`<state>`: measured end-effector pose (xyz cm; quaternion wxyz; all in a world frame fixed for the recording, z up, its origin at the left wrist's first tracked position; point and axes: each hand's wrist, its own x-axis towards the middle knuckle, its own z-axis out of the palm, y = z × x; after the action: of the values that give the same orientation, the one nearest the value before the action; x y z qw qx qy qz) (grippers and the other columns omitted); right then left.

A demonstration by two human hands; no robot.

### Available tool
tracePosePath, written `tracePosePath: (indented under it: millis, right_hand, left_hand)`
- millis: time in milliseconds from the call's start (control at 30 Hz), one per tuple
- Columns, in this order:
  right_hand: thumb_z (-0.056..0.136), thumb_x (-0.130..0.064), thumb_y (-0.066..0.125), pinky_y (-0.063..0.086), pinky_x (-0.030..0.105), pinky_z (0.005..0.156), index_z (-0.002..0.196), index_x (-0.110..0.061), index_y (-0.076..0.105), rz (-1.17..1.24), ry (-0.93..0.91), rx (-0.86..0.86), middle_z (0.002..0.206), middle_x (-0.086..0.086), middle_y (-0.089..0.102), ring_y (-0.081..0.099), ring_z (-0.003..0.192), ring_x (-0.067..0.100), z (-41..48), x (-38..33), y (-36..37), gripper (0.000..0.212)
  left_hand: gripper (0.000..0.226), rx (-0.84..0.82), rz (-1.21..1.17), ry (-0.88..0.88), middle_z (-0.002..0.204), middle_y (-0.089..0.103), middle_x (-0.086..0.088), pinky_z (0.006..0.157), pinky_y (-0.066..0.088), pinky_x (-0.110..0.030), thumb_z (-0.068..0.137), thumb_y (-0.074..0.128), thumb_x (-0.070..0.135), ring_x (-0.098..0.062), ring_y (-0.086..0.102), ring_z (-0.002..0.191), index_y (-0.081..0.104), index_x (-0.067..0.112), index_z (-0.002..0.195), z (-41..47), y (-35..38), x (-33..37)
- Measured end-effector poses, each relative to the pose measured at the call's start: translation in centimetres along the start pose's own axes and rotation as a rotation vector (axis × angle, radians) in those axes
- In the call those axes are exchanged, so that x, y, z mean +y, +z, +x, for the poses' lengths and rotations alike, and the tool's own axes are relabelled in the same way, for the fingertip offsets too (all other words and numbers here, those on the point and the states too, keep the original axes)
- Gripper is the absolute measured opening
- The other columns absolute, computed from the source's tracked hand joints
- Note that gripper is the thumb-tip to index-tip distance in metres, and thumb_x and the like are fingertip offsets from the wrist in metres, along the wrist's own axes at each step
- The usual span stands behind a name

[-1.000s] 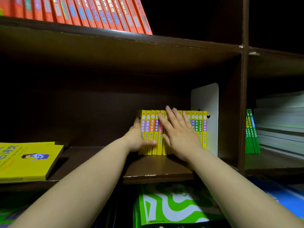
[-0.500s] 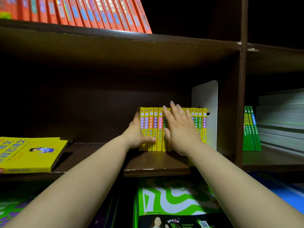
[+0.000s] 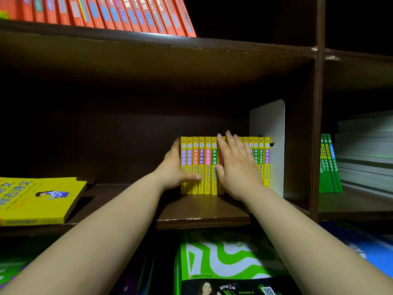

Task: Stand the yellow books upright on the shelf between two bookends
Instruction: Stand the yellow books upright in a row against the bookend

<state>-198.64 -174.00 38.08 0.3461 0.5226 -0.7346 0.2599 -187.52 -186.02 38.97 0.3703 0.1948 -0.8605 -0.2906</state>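
Observation:
A row of several thin yellow books [image 3: 208,165] stands upright on the dark wooden shelf [image 3: 204,211], spines toward me. A white bookend [image 3: 270,124] stands at the row's right end against the shelf's side wall. My left hand [image 3: 173,169] holds the row's left end, palm on the outer cover and thumb across the lower spines. My right hand [image 3: 237,167] lies flat with straight fingers on the spines in the middle of the row and hides some of them. No bookend shows at the left end.
A large yellow book [image 3: 36,199] lies flat on the shelf's left part. Orange books [image 3: 106,11] lean on the shelf above. Green books [image 3: 329,165] and a grey stack [image 3: 365,154] fill the right compartment. A green-and-white book [image 3: 227,256] sits below.
The leaning middle books have been squared up and the row now stands straighter. Both hands have stayed on the row, and my view has risen slightly.

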Motion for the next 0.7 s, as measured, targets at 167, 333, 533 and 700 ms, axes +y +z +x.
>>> tracePosePath:
  millis: [167,333,533,700]
  right_hand:
    - [0.093,-0.024,0.040,-0.004,0.037,0.116,0.145,-0.019,0.002,-0.034,0.040,0.044,0.157,0.004,0.005,-0.002,0.144,0.022,-0.2,0.4,0.0,0.065]
    - [0.091,-0.022,0.044,-0.005,0.037,0.116,0.145,-0.019,0.002,-0.017,0.051,0.043,0.157,0.003,0.003,-0.003,0.144,0.022,-0.1,0.3,0.1,0.069]
    - [0.089,-0.023,0.048,-0.008,0.036,0.115,0.145,-0.019,0.000,-0.027,0.013,0.051,0.157,0.003,-0.002,-0.005,0.144,0.021,0.0,0.1,0.3,0.075]
    - [0.088,-0.028,0.049,-0.008,0.038,0.116,0.145,-0.021,-0.003,-0.065,0.013,0.056,0.157,0.003,-0.004,-0.007,0.144,0.022,-0.1,0.3,0.3,0.077]
  left_hand:
    - [0.111,-0.087,-0.014,-0.002,0.148,0.026,-0.012,0.112,0.028,-0.048,0.067,0.075,0.006,-0.029,0.029,0.136,-0.004,0.021,0.143,0.3,-0.1,0.5]
    - [0.108,-0.152,0.089,0.009,0.145,0.031,-0.012,0.109,0.032,-0.047,0.069,0.074,0.006,-0.029,0.034,0.132,-0.003,0.023,0.143,0.7,-1.3,0.3]
    - [0.110,-0.150,-0.037,-0.007,0.147,0.030,-0.010,0.110,0.031,-0.049,0.068,0.074,0.004,-0.028,0.032,0.134,-0.004,0.028,0.143,0.3,-1.1,-0.2]
    - [0.118,-0.137,-0.017,0.003,0.149,0.025,-0.008,0.112,0.028,-0.047,0.067,0.076,0.011,-0.026,0.029,0.136,-0.014,0.022,0.142,0.2,-0.7,-0.2]
